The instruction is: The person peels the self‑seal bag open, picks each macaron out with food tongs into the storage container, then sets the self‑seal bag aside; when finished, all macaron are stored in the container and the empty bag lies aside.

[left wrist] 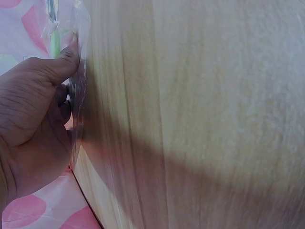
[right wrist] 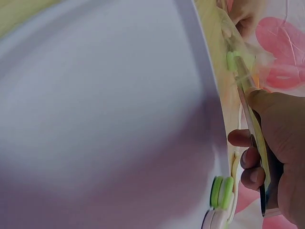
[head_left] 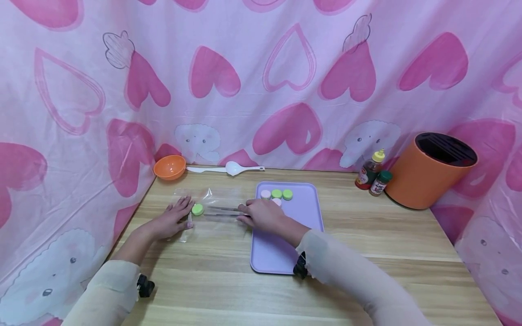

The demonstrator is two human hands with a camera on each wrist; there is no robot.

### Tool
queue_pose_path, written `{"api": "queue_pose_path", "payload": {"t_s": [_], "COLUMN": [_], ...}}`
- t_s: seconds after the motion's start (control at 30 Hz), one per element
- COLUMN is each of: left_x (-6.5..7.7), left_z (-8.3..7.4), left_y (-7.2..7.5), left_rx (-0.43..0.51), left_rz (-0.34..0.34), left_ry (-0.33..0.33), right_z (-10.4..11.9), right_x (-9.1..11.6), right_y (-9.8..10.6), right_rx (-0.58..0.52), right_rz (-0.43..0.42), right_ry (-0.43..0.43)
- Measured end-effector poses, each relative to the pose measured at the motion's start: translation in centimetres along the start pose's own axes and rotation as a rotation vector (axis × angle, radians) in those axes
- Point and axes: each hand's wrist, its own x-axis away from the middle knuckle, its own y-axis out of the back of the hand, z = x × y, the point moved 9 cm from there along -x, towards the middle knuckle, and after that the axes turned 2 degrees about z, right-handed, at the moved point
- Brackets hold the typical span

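Note:
My right hand (head_left: 263,215) grips metal tongs (right wrist: 251,114) that point left over the clear plastic bag (head_left: 216,232). The tongs' tips are close to a green macaron (head_left: 197,209) at the bag's left part; whether they touch it I cannot tell. My left hand (head_left: 175,218) rests on the bag's left end, fingers spread, with the macaron just right of it. In the left wrist view the thumb (left wrist: 70,52) lies against the film. Several green and pink macarons (head_left: 287,194) sit at the top of a purple tray (head_left: 269,260), partly behind the right hand.
An orange bowl (head_left: 170,167), a white knife (head_left: 204,170) and a white ladle (head_left: 234,168) lie along the back edge. At the back right stand a yellow-capped bottle (head_left: 369,172), a green-capped jar (head_left: 381,183) and an orange knife block (head_left: 424,176). A heart-patterned curtain (head_left: 244,104) surrounds the table.

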Motion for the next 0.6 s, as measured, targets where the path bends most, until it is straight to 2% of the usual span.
{"api": "queue_pose_path", "payload": {"t_s": [0.17,0.37,0.6], "left_x": [-0.1,-0.1,-0.1], "left_z": [0.1,0.2,0.2], "left_y": [-0.1,-0.1,0.1], "left_rx": [-0.006,-0.002,-0.012], "left_rz": [0.002,0.011,0.013], "left_ry": [0.005,0.015,0.019], "right_z": [0.4,1.1,1.2], "right_x": [-0.7,-1.2,-1.8], "right_y": [-0.3,-0.5,-0.8], "right_rx": [0.005,0.033,0.062], "right_rz": [0.023,-0.005,0.003], "right_ry": [-0.012,0.004,-0.028]}}
